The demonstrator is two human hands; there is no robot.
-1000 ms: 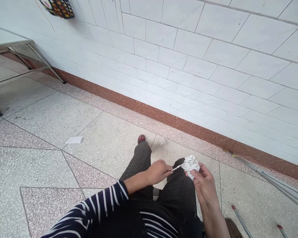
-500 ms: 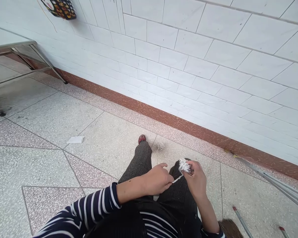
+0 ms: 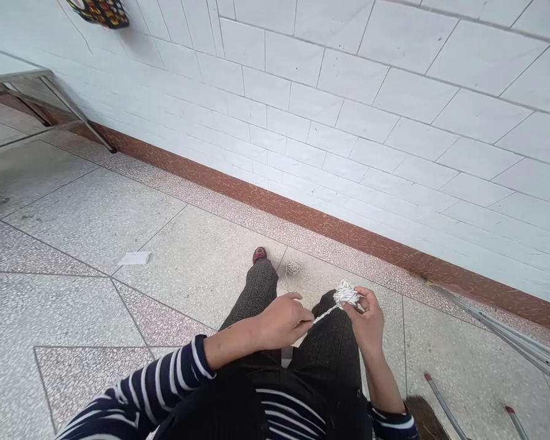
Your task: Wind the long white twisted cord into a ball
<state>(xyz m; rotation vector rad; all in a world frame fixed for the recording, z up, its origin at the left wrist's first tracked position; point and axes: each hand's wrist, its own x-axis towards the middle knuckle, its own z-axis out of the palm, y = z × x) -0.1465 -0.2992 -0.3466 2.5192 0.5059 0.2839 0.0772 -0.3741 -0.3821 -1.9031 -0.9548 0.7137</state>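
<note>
Above my right thigh, my right hand [image 3: 367, 318] grips a ball of white cord [image 3: 346, 294] by its right side, thumb below and fingers behind. A short twisted length of cord [image 3: 325, 314] runs from the ball down-left to my left hand [image 3: 284, 322]. My left hand pinches its end, the thumb and fingers partly hidden from above. On the floor beyond my knees lies a small loose heap of pale cord [image 3: 293, 267], beside my red shoe [image 3: 259, 254].
A white paper piece [image 3: 135, 258] lies on the speckled floor at left. A metal-legged table [image 3: 46, 76] stands by the tiled wall [image 3: 348, 122]. Metal poles [image 3: 495, 324] lean at right, near red-tipped metal legs [image 3: 444, 403] and brown bristles [image 3: 424, 418]. A patterned bag [image 3: 103, 12] hangs top left.
The cord ball has turned in my right hand and sits slightly higher and further right. My left hand has shifted a little left, and more cord shows between the hands.
</note>
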